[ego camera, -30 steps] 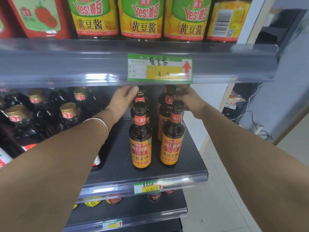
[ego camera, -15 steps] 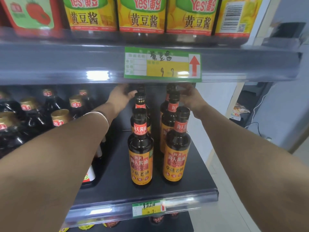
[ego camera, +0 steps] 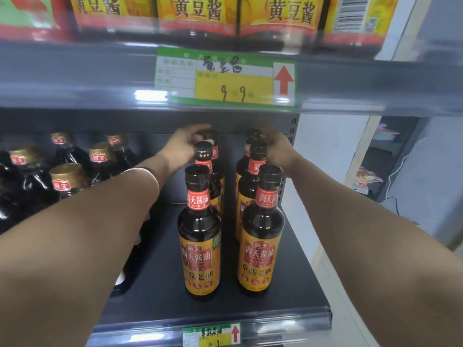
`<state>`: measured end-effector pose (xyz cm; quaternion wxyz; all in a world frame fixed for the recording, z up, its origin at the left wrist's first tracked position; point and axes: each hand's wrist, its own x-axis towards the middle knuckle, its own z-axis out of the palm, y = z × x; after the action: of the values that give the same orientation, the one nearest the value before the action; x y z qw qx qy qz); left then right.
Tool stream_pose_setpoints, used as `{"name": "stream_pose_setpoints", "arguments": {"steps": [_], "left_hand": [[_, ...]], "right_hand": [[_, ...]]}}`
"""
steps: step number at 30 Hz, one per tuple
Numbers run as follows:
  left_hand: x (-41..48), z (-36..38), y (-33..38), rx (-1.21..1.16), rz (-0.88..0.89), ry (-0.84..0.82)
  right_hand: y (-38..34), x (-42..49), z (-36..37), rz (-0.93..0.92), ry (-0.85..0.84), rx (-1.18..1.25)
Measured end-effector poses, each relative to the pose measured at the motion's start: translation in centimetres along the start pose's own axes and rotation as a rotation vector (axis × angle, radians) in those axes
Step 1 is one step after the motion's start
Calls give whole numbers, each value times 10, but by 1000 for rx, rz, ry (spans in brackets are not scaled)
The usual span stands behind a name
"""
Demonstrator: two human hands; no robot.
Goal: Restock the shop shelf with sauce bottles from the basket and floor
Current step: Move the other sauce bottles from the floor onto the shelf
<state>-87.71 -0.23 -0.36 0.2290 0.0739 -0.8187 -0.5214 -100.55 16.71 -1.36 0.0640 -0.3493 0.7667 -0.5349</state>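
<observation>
Head view showed both arms reaching in under the upper ledge [ego camera: 75, 78]. The left hand [ego camera: 184, 146] curled over the cap of the rear left bottle [ego camera: 210, 135], the right hand [ego camera: 278, 149] gripped the top of the rear right bottle [ego camera: 252, 137]; both bottles stood upright at the back of the shelf [ego camera: 298, 291], mid-frame, behind the front left bottle [ego camera: 199, 236] and front right bottle [ego camera: 261, 236]. The step seemed to be seating this back pair in their rows. Next, I judged, both hands needed to let go and withdraw without knocking the nearer bottles, then fetch more stock.
</observation>
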Motion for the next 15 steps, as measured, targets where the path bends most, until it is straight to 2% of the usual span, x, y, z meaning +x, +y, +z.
{"name": "stream_pose_setpoints", "arguments": {"steps": [3,8,12,15], "left_hand": [[1,0,-1,4,-4,-29],[4,2,-5,48,19,5],[11,7,-8,-182,-65,-16],[15,9,-9,-270,-106,-12]], "right_hand": [[2,5,3,-10,20,16],[6,14,8,58,44,177],[8,17,7,35,45,153],[9,19,5,3,58,123]]}}
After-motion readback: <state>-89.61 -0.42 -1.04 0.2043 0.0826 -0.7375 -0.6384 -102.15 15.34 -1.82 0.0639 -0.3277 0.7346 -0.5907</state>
